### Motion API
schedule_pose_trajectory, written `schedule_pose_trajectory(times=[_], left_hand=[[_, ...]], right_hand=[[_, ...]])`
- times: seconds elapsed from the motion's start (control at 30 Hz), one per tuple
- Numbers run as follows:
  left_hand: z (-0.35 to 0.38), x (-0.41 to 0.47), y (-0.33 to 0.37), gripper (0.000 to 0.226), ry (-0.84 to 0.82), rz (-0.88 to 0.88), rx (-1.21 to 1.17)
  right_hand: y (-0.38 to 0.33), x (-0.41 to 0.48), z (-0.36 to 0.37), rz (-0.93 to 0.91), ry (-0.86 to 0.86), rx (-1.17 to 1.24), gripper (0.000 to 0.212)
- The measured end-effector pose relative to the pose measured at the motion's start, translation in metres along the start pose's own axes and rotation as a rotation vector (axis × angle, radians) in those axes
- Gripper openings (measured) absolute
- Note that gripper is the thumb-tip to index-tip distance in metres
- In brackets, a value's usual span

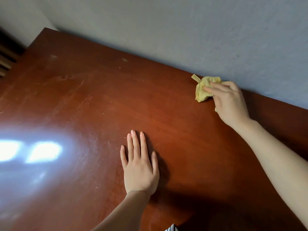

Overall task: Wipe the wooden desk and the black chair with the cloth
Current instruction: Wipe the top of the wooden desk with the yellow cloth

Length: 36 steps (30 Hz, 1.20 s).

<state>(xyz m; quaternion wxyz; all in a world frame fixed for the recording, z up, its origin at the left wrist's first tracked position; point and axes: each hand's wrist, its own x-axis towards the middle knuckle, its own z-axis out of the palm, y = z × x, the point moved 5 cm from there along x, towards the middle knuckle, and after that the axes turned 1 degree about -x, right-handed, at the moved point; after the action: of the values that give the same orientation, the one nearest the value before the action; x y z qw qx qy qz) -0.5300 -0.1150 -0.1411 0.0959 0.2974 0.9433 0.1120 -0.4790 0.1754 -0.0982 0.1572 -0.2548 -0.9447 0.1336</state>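
Observation:
The reddish-brown wooden desk point(103, 100) fills most of the view and runs along a grey wall. A crumpled yellow cloth point(202, 90) with a small label lies on the desk at its far edge, close to the wall. My right hand point(228, 102) grips the cloth from the right and holds it down on the wood. My left hand point(139, 165) rests flat on the middle of the desk, fingers straight and slightly spread. The black chair is not in view.
The grey wall point(183, 30) borders the desk's far edge. A bright light glare point(33, 150) reflects off the desk at the left. Dark slatted furniture point(6, 54) shows beyond the desk's left corner. Small specks and scratches mark the wood.

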Motion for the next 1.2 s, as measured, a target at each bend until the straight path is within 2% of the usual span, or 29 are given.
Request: schedule_pose_trajectory(times=[0.17, 0.37, 0.5, 0.7, 0.97, 1.2], left_hand=[[0.0, 0.002, -0.002, 0.061, 0.001, 0.0, 0.013], [-0.001, 0.003, -0.002, 0.061, -0.004, -0.002, 0.028], [0.0, 0.004, -0.003, 0.061, -0.007, -0.008, 0.03], [0.0, 0.006, -0.006, 0.058, 0.006, -0.008, 0.035], [0.001, 0.004, -0.006, 0.059, 0.01, -0.01, 0.016], [0.002, 0.002, -0.004, 0.059, 0.009, -0.007, 0.001]], right_hand=[[-0.024, 0.045, 0.026, 0.045, 0.001, 0.1, 0.031], [-0.101, 0.071, 0.064, -0.137, -0.182, 0.178, 0.035], [-0.142, 0.049, 0.08, -0.244, -0.253, 0.172, 0.038], [-0.159, -0.019, 0.063, -0.22, -0.229, 0.204, 0.04], [-0.1, -0.119, 0.013, -0.103, -0.077, 0.141, 0.042], [-0.019, -0.113, -0.019, 0.089, -0.004, -0.01, 0.043]])
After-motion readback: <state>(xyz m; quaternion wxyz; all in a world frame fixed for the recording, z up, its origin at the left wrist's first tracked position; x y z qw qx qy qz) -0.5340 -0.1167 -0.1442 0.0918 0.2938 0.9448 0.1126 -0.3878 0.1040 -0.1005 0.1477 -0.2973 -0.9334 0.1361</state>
